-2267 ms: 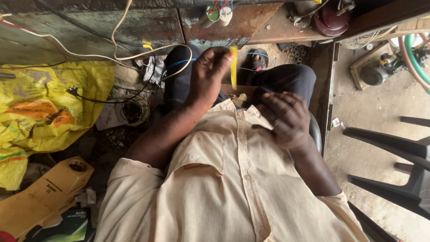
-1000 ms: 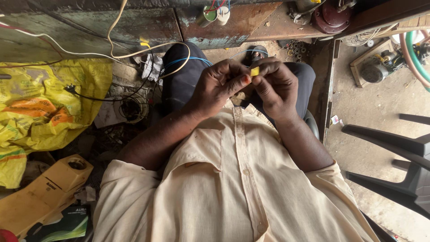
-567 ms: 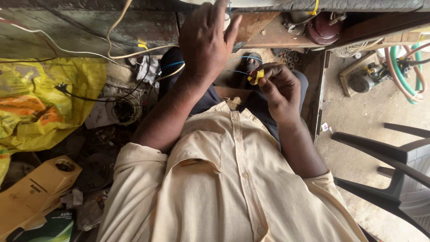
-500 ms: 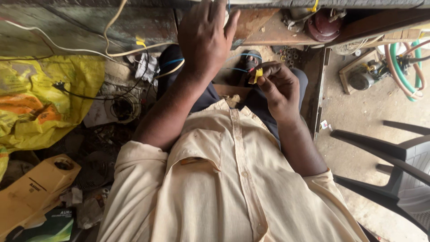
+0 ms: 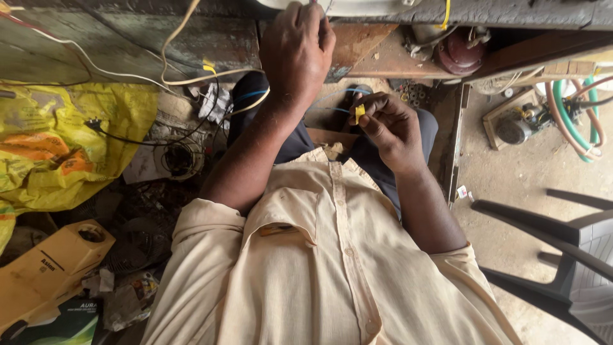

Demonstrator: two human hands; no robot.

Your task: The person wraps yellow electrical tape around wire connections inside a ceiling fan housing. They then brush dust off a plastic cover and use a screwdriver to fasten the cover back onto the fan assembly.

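small yellow plastic piece [image 5: 359,113]: light, stiff, tiny; best pinched at edges
right hand [image 5: 391,130]: fingers pinching it
left hand [image 5: 297,54]: up at counter edge [image 5: 485,11], fingers curled, grip unclear

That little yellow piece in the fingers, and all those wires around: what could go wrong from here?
1. The yellow piece is only pinched at the fingertips of the right hand; if it slips, it could vanish into the clutter below.
2. The left hand reaches up to the bench edge, where loose wires hang; the arm might snag one.
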